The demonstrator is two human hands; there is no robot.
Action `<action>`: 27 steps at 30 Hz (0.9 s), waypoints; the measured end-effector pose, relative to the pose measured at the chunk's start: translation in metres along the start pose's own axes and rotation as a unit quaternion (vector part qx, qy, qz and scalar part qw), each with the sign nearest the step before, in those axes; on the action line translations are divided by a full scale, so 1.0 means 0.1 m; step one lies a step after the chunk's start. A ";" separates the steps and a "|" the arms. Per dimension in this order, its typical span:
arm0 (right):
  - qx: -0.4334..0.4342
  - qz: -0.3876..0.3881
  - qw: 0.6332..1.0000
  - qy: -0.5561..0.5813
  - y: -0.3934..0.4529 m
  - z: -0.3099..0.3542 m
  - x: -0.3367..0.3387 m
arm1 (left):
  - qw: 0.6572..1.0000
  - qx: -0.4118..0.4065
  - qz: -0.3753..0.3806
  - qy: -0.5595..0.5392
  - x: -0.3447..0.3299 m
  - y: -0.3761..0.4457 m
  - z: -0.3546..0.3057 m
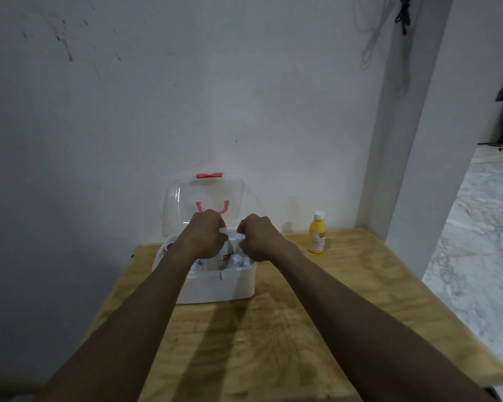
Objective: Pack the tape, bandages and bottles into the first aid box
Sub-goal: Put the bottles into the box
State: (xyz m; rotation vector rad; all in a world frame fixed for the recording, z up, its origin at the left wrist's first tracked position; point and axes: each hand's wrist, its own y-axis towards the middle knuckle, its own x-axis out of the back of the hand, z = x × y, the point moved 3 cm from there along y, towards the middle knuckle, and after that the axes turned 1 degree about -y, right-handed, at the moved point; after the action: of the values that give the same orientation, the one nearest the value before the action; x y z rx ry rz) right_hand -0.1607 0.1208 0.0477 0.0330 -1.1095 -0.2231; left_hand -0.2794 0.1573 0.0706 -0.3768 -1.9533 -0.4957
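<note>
First aid box (215, 288) is sitting right under both your hands, white tub with the clear lid (174, 207) flipped up and leaning back toward the wall beyond your knuckles. It's on the wooden table (273, 343), the biggest thing after the wall, and your forearms run across it to reach the tub.

Your left hand (205, 236) is curled over the top of a white bottle (224, 250) with a red mark on its label, gripping it by the cap end while the body stands down inside the box. Your right hand (257, 237) is doing the same just beside it, fingers curled round a second white bottle (239, 242) whose cap peeks out at the thumb side. The two fists are close together, not quite touching as far as I can see.

So I'd say you're mid-step on the bottles, seating two of them upright in the tub at once. There's more white stuff in there below your right hand, probably bandage rolls, but it's too blurry to call, and I can't pick out the tape.

The one thing clearly not packed is the yellow bottle (317, 235) with the white cap, standing on the table well off to the right of your right hand, near the wall. Next move, I reckon: let go of both once they're settled, then send the right hand out for the yellow one. Check there's a gap left for it and that the lid will clear those caps.
</note>
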 end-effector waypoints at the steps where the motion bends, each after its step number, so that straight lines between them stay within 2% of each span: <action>1: 0.000 -0.002 1.000 0.001 0.00 -0.01 0.00 | 1.000 0.003 -0.010 -0.002 0.00 0.01 0.00; 4: -0.002 -0.002 1.000 0.006 0.00 -0.02 -0.01 | 0.999 0.011 -0.036 -0.011 -0.01 0.04 0.01; 11: 0.000 -0.010 1.000 0.015 0.00 -0.04 0.00 | 0.999 0.031 -0.014 -0.015 -0.22 0.04 0.06; 27: 0.018 0.000 1.000 -0.002 -0.01 -0.04 -0.01 | 0.992 -0.001 0.106 0.065 -0.03 -0.07 -0.07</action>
State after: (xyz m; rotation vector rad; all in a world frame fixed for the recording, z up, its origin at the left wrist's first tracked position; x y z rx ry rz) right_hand -0.1583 0.1196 0.0450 0.0644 -1.1170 -0.2037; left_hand -0.2762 0.1475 0.0697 -0.5343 -1.7639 -0.3734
